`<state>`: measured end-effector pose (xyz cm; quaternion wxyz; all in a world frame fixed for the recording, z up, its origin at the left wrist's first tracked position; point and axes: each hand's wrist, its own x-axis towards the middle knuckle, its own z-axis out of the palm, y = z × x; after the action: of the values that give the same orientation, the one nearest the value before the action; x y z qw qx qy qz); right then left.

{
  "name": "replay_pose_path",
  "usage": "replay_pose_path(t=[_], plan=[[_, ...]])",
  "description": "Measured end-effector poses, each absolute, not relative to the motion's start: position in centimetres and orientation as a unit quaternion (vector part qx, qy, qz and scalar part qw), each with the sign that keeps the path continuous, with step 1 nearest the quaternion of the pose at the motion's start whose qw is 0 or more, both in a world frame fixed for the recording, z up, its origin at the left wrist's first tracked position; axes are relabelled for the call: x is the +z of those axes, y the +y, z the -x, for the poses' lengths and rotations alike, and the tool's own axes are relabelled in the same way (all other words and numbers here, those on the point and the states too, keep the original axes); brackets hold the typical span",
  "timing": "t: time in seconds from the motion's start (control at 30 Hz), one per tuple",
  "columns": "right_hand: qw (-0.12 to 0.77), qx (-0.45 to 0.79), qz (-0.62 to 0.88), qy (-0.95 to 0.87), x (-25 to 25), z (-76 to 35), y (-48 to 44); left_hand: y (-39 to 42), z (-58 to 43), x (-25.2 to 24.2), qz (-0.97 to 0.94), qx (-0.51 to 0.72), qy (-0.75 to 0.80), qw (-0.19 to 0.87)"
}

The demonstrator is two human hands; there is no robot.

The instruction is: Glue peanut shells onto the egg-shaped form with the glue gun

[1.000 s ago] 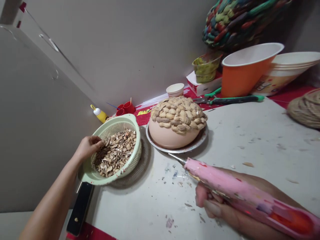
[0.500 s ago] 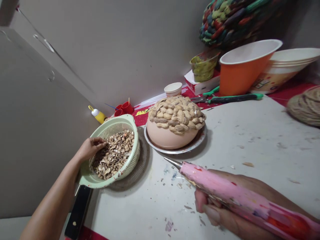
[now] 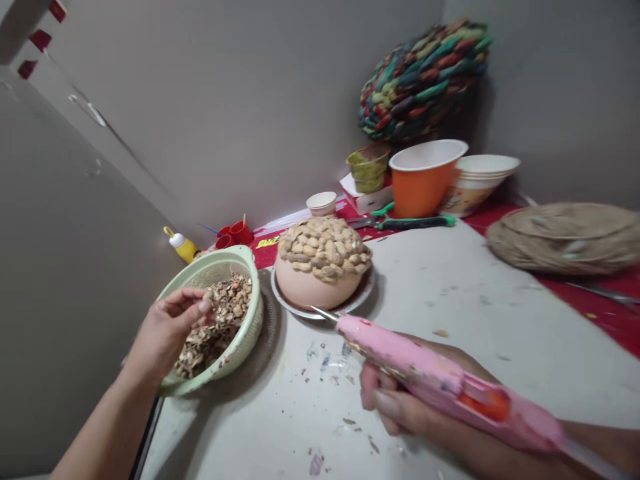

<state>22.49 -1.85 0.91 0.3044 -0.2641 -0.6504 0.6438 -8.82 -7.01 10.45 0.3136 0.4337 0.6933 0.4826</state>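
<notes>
My left hand (image 3: 167, 327) is raised just over the green colander (image 3: 253, 300), thumb and fingers pinched on a small pale peanut shell (image 3: 208, 300). Broken peanut shells (image 3: 233, 300) fill the colander. My right hand (image 3: 415, 400) is wrapped around a pink hot glue gun (image 3: 400, 350); its metal nozzle points left, near the front rim of a metal plate (image 3: 360, 303). On that plate rests a smooth pinkish dome (image 3: 310, 283), its upper part covered with peanut shells (image 3: 325, 243).
Behind the dome are a paper cup (image 3: 321, 202), green-handled pliers (image 3: 417, 223), an orange tub (image 3: 423, 180) and stacked paper bowls (image 3: 477, 183). A colourful shell-covered object (image 3: 425, 80) stands behind them. Right lies a coiled twine disc (image 3: 565, 237). Shell bits litter the white tabletop (image 3: 270, 427).
My left hand has lifted from the shells with a piece between its fingertips. The view has shifted, bringing the twine disc into fuller sight. The glue gun stays in my right hand.
</notes>
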Motion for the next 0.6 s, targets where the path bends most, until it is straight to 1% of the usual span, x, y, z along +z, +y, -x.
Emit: replay_pose_path(t=[0.1, 0.2, 0.3, 0.37, 0.47, 0.6], plan=[[0.302, 0.667, 0.26, -0.629, 1.5, -22.8, -1.5, -8.2, 3.2, 9.0, -0.51, 0.446, 0.697, 0.236], [0.329, 0.68, 0.253, -0.605, 2.0, -23.0, -1.3, -8.6, -1.1, 7.3, -0.654, 0.466, 0.582, 0.131], [0.358, 0.7, 0.237, -0.57, 2.2, -23.0, -1.2, -7.6, -3.2, 5.9, -0.794, 0.42, 0.439, 0.001], [0.37, 0.711, 0.235, -0.55, 2.2, -22.9, -1.0, -6.7, -3.7, 5.4, -0.829, 0.389, 0.396, -0.063], [0.374, 0.715, 0.249, -0.536, 2.3, -22.8, -0.7, -5.9, -4.1, 5.0, -0.844, 0.359, 0.385, -0.103], [0.372, 0.719, 0.25, -0.532, 2.3, -22.7, -0.6, -5.7, -4.3, 4.4, -0.853, 0.359, 0.363, -0.105]])
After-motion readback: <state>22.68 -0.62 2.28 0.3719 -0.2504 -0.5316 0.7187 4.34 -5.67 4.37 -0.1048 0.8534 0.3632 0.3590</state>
